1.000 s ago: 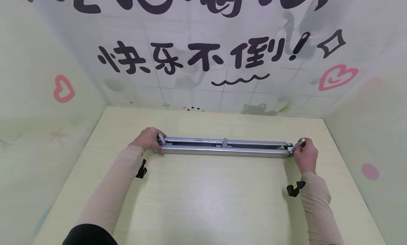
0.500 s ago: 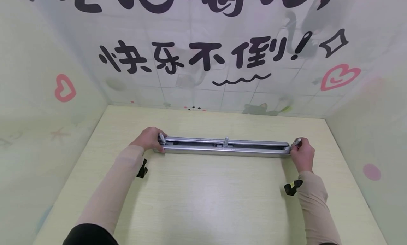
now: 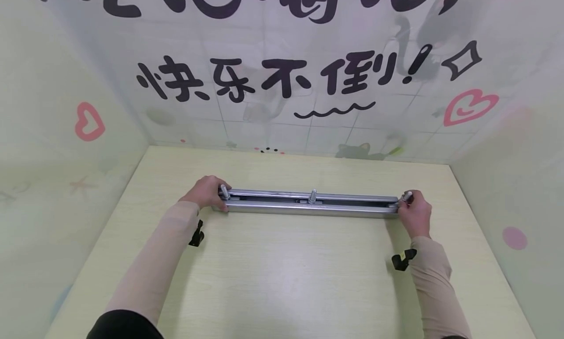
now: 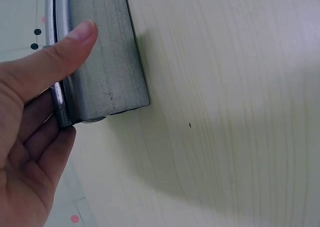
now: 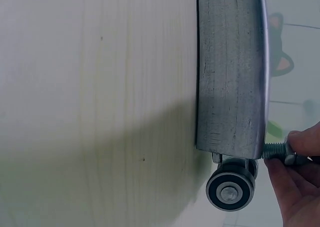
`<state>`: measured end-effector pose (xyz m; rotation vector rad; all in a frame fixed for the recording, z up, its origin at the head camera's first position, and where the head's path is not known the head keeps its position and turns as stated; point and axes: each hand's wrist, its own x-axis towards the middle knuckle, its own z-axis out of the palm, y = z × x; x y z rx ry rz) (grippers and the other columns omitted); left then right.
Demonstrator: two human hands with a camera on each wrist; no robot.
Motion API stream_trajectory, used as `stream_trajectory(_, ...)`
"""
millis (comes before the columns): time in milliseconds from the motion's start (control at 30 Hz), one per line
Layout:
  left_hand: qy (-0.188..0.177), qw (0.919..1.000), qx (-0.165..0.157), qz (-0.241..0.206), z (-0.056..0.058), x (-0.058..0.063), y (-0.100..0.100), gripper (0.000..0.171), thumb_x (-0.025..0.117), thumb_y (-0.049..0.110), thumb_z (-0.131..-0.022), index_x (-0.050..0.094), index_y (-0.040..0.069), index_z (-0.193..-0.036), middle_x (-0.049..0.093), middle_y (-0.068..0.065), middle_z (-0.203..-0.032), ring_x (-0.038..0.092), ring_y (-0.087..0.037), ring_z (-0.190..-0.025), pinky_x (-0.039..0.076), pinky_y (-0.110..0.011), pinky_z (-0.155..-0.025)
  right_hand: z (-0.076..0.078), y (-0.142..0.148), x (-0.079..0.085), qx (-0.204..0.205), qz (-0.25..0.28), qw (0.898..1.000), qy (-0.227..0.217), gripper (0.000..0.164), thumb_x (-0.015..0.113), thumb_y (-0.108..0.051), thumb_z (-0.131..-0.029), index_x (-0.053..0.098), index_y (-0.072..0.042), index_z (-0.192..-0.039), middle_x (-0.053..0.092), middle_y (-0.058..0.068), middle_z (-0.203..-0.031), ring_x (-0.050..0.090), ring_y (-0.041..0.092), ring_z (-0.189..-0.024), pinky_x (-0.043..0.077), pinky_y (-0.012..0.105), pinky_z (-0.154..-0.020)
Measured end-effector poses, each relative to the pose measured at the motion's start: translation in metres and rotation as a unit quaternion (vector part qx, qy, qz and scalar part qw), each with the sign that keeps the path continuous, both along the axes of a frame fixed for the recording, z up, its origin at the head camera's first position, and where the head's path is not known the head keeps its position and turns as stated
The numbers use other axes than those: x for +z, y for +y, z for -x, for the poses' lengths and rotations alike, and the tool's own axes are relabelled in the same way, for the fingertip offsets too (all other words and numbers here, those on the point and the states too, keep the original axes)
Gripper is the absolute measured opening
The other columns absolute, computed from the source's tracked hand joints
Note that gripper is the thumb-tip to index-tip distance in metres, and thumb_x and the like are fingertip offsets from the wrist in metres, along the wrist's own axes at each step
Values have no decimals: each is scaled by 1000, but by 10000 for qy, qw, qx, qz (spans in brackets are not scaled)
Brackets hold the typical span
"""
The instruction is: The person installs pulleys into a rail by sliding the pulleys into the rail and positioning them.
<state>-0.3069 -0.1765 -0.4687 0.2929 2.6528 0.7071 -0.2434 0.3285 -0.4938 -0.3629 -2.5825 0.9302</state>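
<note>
A long metal channel rail (image 3: 304, 210) lies across the table, its slot facing up. My left hand (image 3: 206, 192) grips its left end; in the left wrist view the thumb (image 4: 82, 34) presses the side wall. Two bolts stand up from the slot, one beside the left hand (image 3: 225, 192) and one mid-rail (image 3: 312, 197). At the right end my right hand (image 3: 416, 215) pinches a third bolt (image 5: 275, 150) by its nut. This bolt belongs to a roller trolley, whose bearing wheel (image 5: 230, 192) sticks out of the rail's end; the rest is hidden inside.
The pale wood-grain table (image 3: 282, 275) runs up to a printed backdrop (image 3: 264, 128) behind the rail. Patterned side panels stand at left (image 3: 44, 207) and right (image 3: 528, 192). Black wrist cameras sit on the left sleeve (image 3: 197, 235) and the right sleeve (image 3: 403, 259).
My right hand has moved left with its bolt, and the trolley has slid partly into the rail's right end. The left hand keeps its grip and the rail stays in place.
</note>
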Motion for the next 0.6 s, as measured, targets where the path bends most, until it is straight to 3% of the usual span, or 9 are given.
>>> stream_trajectory(600,-40,10000,48,-20,-1,0,0,63,84,11,-57,60,-1,-115,61,-17,-111,56,-27,-96,45,-43,-88,1,-8,-2,327,-135,9993,110,21,56,6,-79,53,10,-99,61,30,-88,60,38,-80,49,44,-68)
